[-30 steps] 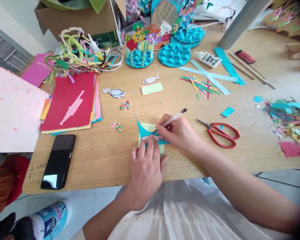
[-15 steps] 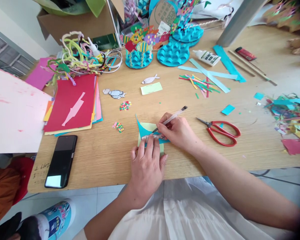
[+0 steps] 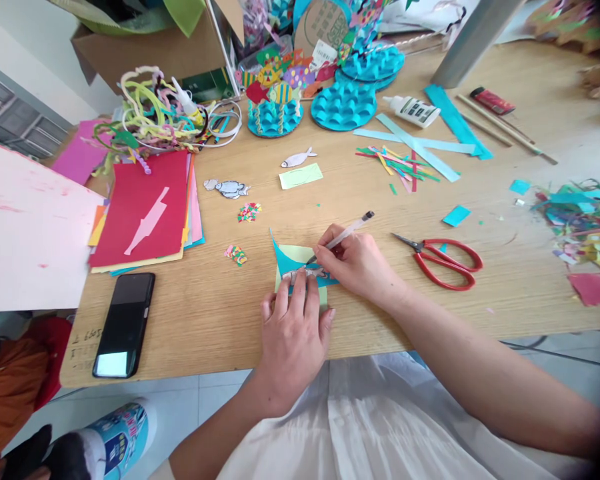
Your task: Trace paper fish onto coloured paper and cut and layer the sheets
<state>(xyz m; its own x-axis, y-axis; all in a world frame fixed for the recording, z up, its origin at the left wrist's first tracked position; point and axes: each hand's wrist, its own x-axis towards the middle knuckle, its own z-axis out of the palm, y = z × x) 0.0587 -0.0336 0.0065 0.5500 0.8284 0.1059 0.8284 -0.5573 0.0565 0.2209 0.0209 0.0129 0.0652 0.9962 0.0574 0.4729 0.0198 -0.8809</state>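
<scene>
My right hand (image 3: 353,263) is closed around a pen (image 3: 349,232), its tip down at the edge of a small paper cutout (image 3: 291,274). That cutout, partly covered by my fingers, lies on a blue paper piece (image 3: 286,261) with a pointed corner. Pale green paper (image 3: 299,252) sits beneath the blue. With fingers stretched out flat, my left hand (image 3: 296,320) presses the cutout and papers to the table. To the right of my right hand lie red-handled scissors (image 3: 443,260), blades slightly apart.
Fish cutouts (image 3: 233,189), confetti piles (image 3: 250,212) and a green slip (image 3: 301,176) lie beyond my hands. At left are stacked coloured papers (image 3: 145,200) and a phone (image 3: 125,323). Paper strips (image 3: 405,163), a glue bottle (image 3: 414,111) and scraps (image 3: 585,227) spread rightward.
The camera view has shifted slightly. Both hands keep nearly the same place, the pen still at the cutout's edge.
</scene>
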